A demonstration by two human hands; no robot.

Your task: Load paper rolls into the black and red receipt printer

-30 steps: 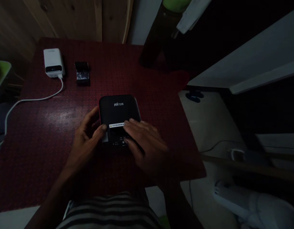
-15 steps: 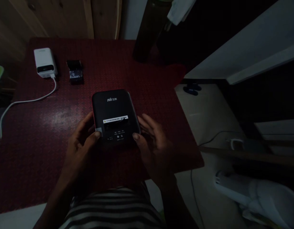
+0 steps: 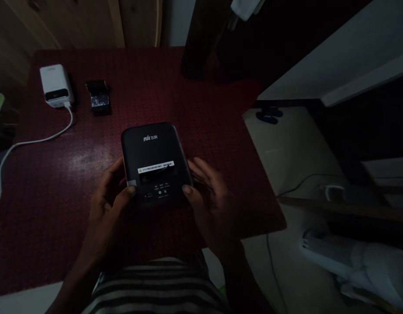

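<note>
While held at 2 sides, black device [image 3: 152, 152] sits over red table [image 3: 139, 83]

Where the near half of the tabletop spreads before the person, 2 bare hands grasp the black device. The left hand [image 3: 105, 198] closes on its left side, thumb on the near-left corner beside a pale patch; the right hand [image 3: 214, 203] grips the opposite side, thumb on the near-right corner. Whether its underside rests fully on the table, I cannot tell. A white label [image 3: 155, 167] crosses the top above a dark slot [image 3: 157, 174], with small printed marks below. Farther back to the left lie a small black object [image 3: 99, 97] and a white power bank [image 3: 55, 85], 1 white cable [image 3: 37, 141] plugged into it.
</note>
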